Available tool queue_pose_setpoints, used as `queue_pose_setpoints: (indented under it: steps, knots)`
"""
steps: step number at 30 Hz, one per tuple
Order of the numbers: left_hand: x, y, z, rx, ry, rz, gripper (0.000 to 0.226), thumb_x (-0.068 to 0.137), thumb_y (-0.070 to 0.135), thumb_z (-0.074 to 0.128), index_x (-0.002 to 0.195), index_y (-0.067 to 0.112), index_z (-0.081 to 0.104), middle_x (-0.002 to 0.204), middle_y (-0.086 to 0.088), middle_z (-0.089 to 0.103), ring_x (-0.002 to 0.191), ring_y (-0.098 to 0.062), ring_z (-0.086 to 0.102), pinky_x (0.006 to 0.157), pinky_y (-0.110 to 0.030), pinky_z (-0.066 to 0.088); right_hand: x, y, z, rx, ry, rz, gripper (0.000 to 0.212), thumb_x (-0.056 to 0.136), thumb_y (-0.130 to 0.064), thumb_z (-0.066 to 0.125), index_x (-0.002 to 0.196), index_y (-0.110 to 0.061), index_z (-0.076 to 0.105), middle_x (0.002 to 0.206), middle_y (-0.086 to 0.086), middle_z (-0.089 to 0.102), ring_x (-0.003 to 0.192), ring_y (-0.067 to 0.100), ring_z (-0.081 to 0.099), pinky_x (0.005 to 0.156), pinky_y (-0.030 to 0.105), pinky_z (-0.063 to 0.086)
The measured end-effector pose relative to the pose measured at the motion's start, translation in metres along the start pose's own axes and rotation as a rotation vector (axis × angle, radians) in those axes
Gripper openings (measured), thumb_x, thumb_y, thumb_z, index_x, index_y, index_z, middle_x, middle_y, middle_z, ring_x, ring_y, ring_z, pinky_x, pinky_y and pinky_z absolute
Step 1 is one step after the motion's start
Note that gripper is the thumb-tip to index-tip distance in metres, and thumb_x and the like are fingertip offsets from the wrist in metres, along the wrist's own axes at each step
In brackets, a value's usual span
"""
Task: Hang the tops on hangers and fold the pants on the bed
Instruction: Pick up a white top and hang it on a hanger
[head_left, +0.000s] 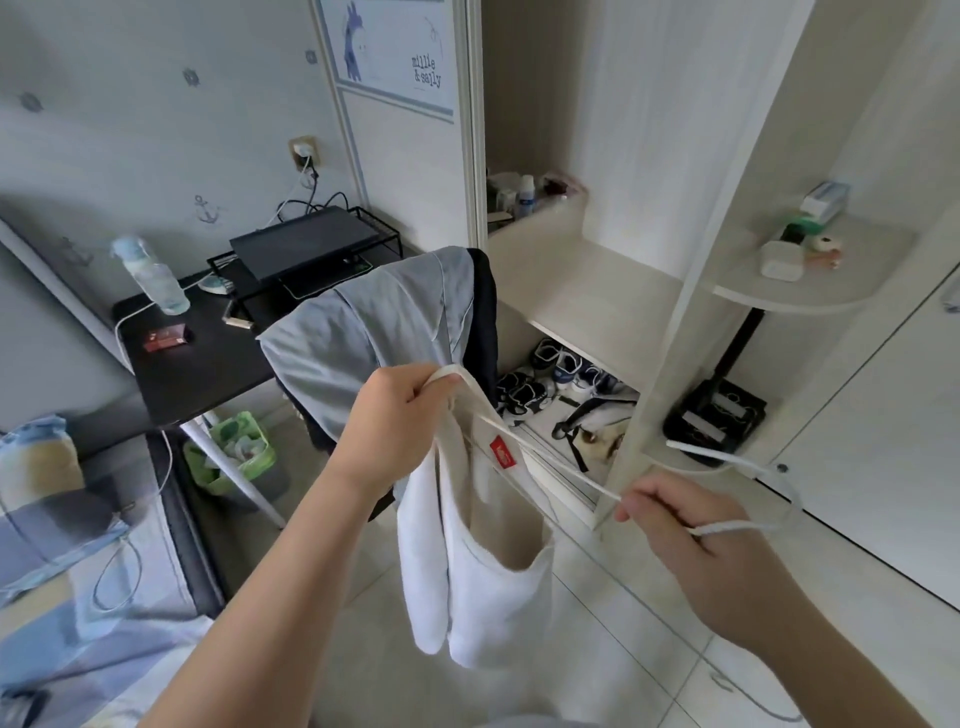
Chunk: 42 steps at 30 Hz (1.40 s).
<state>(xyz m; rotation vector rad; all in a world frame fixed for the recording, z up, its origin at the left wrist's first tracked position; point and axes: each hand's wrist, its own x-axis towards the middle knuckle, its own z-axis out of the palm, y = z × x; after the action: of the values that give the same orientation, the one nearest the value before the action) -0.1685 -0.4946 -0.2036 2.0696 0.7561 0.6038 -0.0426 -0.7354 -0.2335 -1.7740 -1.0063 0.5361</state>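
The white top (467, 571) hangs between the two hands, which are held apart with each clamped on a separate item. The left hand (395, 415) grips the bunched edge of the neck opening, thumb and fingers curled round the fabric, so the body and sleeves drop freely below it and the opening stays spread. The red label (497, 452), just right of the left hand, faces the camera and marks the inside back of the neck. The right hand (691, 525) has its fingers curled round the thin white hanger (711, 453). One arm of the hanger runs up and left from this hand into the neck opening, which is probably why the collar is held taut. The step in hand appears to be seating the hanger inside the shoulders; neither shoulder looks seated yet. Beyond the left hand, a grey-blue garment (374, 322) and a dark garment (483, 312) are draped over what seems to be a chair back. The open wardrobe (587, 291) stands beyond the right hand; the bed (104, 597) lies left of the left forearm.
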Motion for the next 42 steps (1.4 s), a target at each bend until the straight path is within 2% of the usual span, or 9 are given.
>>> queue_pose_setpoints:
  steps: [10,14,19,23,27,31,34,37,42]
  knots:
    - [-0.009,0.008,0.011,0.115,-0.249,0.09,0.047,0.1,0.023,0.057,0.055,0.025,0.045,0.053,0.006,0.034,0.049,-0.01,0.028,0.05,-0.021,0.027,0.026,-0.016,-0.012,-0.121,-0.147,0.03,0.027,0.095,-0.016,0.058,0.07,-0.021,0.068,0.047,-0.012,0.041,0.046,0.004,0.037,0.048,0.014,0.028]
    - [-0.013,0.005,0.008,0.222,-0.269,0.073,0.036,0.099,0.022,0.057,0.072,-0.001,0.051,0.075,-0.021,0.05,0.056,-0.01,0.036,0.057,-0.028,0.035,0.027,-0.023,-0.038,-0.07,-0.193,-0.004,0.027,0.096,-0.009,0.058,0.071,-0.014,0.07,0.046,-0.011,0.039,0.043,0.004,0.037,0.046,0.011,0.029]
    - [-0.021,0.008,0.025,0.16,-0.276,0.196,0.036,0.1,0.022,0.058,0.071,0.001,0.053,0.07,-0.006,0.049,0.066,-0.014,0.042,0.066,-0.029,0.038,0.051,0.004,0.008,-0.147,-0.397,-0.01,0.025,0.095,-0.029,0.057,0.076,-0.021,0.071,0.059,0.006,0.049,0.054,0.02,0.042,0.054,0.033,0.034]
    - [-0.022,0.003,0.033,0.125,-0.322,0.124,0.034,0.099,0.022,0.059,0.075,-0.003,0.057,0.075,-0.017,0.054,0.065,-0.017,0.041,0.065,-0.032,0.038,0.048,0.024,0.03,0.095,-0.371,0.068,0.024,0.096,-0.024,0.057,0.079,-0.012,0.07,0.05,-0.001,0.036,0.047,0.015,0.029,0.047,0.028,0.023]
    - [-0.031,0.003,0.042,0.223,-0.368,0.099,0.027,0.095,0.026,0.058,0.074,0.01,0.066,0.073,-0.013,0.057,0.07,-0.02,0.048,0.066,-0.034,0.043,0.045,0.029,0.037,0.26,-0.31,0.045,0.025,0.097,-0.02,0.054,0.08,-0.008,0.069,0.047,-0.001,0.036,0.044,0.013,0.029,0.046,0.023,0.023]
    - [-0.039,0.006,0.036,0.245,-0.385,0.102,0.027,0.092,0.047,0.064,0.108,0.027,0.069,0.081,0.007,0.064,0.075,-0.005,0.055,0.073,-0.02,0.042,0.046,0.03,0.034,0.41,-0.254,0.089,0.026,0.091,-0.022,0.055,0.075,-0.007,0.068,0.047,0.006,0.029,0.042,0.015,0.021,0.044,0.021,0.02]
    - [-0.045,-0.003,0.029,0.596,-0.321,0.293,0.042,0.081,0.065,0.05,0.113,0.039,0.061,0.093,0.016,0.066,0.09,-0.004,0.054,0.093,-0.028,0.033,0.048,0.027,0.025,0.468,-0.252,0.095,0.026,0.09,-0.02,0.054,0.072,-0.009,0.069,0.046,0.003,0.028,0.043,0.014,0.019,0.045,0.02,0.018]
    - [-0.046,-0.006,0.013,0.686,-0.217,0.408,0.039,0.085,0.064,0.045,0.107,0.036,0.062,0.093,0.017,0.064,0.088,-0.012,0.058,0.086,-0.035,0.038,0.05,0.02,0.012,0.45,-0.269,0.038,0.025,0.09,-0.02,0.054,0.073,-0.01,0.07,0.046,0.0,0.029,0.042,0.013,0.02,0.045,0.021,0.018]
    - [-0.041,-0.013,-0.008,0.626,-0.164,0.61,0.035,0.103,0.046,0.04,0.106,0.02,0.064,0.091,0.01,0.059,0.079,-0.017,0.058,0.071,-0.028,0.045,0.06,0.008,-0.012,0.251,-0.231,-0.081,0.026,0.091,-0.029,0.056,0.076,-0.017,0.074,0.045,-0.003,0.032,0.044,0.013,0.026,0.052,0.03,0.028]
